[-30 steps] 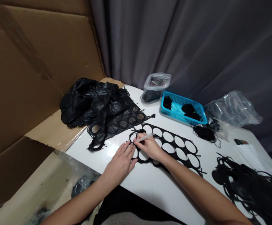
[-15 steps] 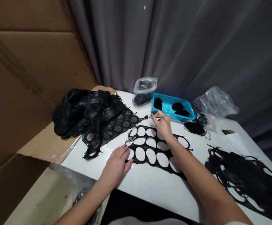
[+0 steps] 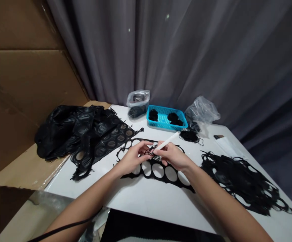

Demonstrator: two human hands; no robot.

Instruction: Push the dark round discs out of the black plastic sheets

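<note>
Count: two hands (image 3: pixel 133 158) in shot, one white pen (image 3: pixel 167 141), one blue basket (image 3: pixel 166 127) holding three black clumps (image 3: pixel 153 115). One zip bag (image 3: pixel 138 103), one loose plastic bag (image 3: pixel 201 110) - both clear. One black coil (image 3: pixel 189 136) on the table. Black cut-out sheets: one flat sheet (image 3: pixel 152 169) under the hands, five whole holes showing in its near row; two heaped piles, one left (image 3: pixel 85 134), one right (image 3: pixel 236 181) - sheet totals per pile can't be counted.

A stylus (image 3: pixel 168 140) sits in your right fingers (image 3: pixel 166 151). Beneath them lies a punched sheet (image 3: pixel 164 172), with one crumpled heap (image 3: pixel 85 134) left, another (image 3: pixel 236 181) right, and a basket (image 3: pixel 166 127) and zip bag (image 3: pixel 138 104) behind.
</note>
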